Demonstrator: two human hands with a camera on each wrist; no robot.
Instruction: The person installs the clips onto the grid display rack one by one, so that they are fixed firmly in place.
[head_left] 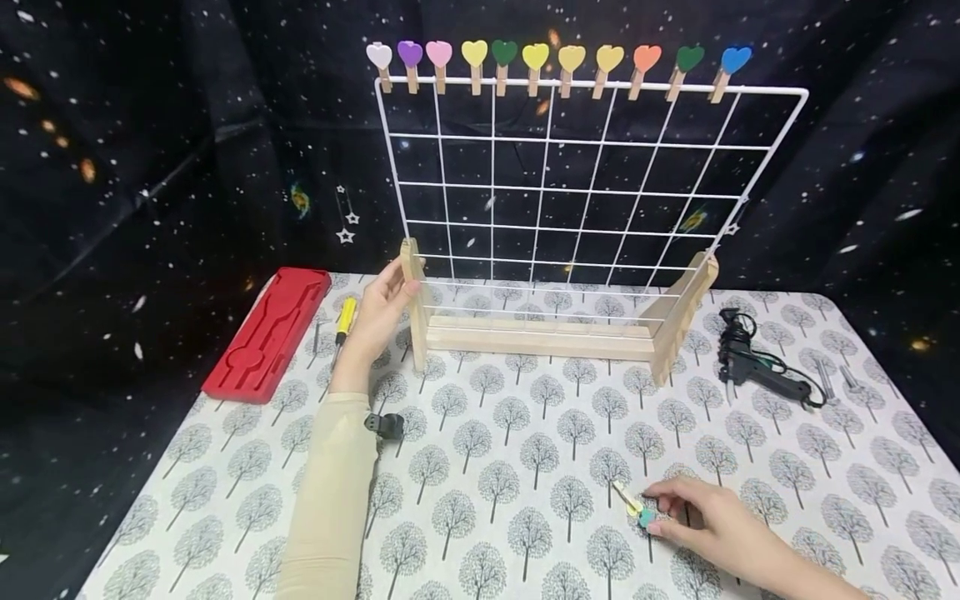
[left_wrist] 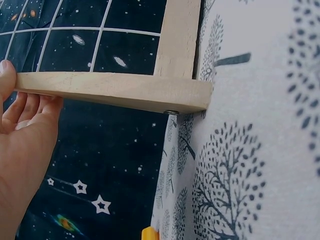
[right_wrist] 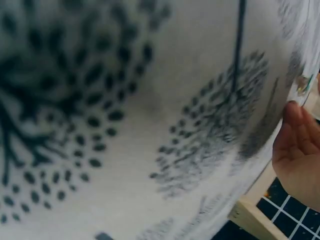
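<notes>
A white wire grid (head_left: 551, 182) stands in a wooden base (head_left: 540, 340). My left hand (head_left: 378, 321) grips the upper part of the base's left upright (head_left: 415, 325). In the left wrist view, the thumb lies on one side of that upright (left_wrist: 120, 90) and the fingers on the other. Down on the cloth, my right hand (head_left: 712, 521) has its thumb and forefinger parted beside a small clothespin (head_left: 624, 493) and a teal heart (head_left: 646, 518). A pale yellow heart (head_left: 635, 507) lies between them. Several heart clothespins (head_left: 536, 58) in different colours line the grid's top wire.
A red moulded tray (head_left: 266, 337) lies at the far left, near a yellow-handled screwdriver (head_left: 345, 318). On the right sits a black glue gun (head_left: 765, 371) with a coiled cord. The tree-patterned cloth (head_left: 480, 492) meets a dark star-printed backdrop (head_left: 187, 167) behind.
</notes>
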